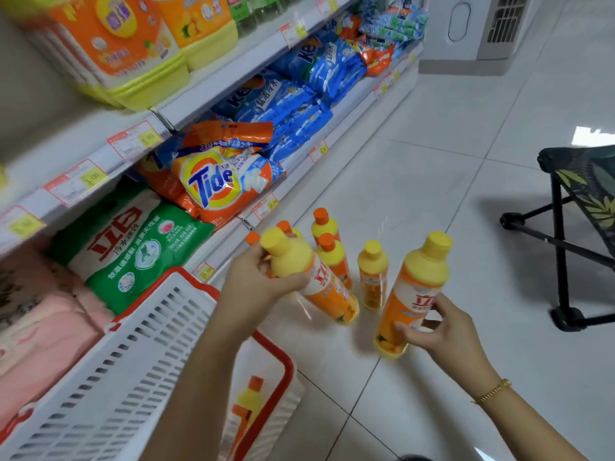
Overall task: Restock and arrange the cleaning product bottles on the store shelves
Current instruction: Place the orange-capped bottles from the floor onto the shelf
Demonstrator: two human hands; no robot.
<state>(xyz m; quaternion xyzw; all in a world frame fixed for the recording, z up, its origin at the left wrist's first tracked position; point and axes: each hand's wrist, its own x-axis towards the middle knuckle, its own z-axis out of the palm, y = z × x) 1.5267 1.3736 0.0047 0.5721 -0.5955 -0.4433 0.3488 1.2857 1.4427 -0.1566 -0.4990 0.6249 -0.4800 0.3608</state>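
shelf unit (206, 101): behind the basket, its lowest shelf packed with detergent bags.
basket (139, 354): white with a red rim, on the floor; an orange-capped bottle (249, 400) lies inside.
folding stool (585, 181): well right of the basket.
Tide bag (216, 184): on the shelf beyond the basket.
floor bottles (372, 277): upright on the tiles, clustered past the basket's far corner.
left bottle (319, 287): yellow-capped, tilted, over that corner.
right bottle (412, 294): leaning, right of the basket.
left hand (253, 281): fingers curled round the left bottle's shoulder.
right hand (439, 327): fingers and thumb wrapped round the right bottle's lower body.
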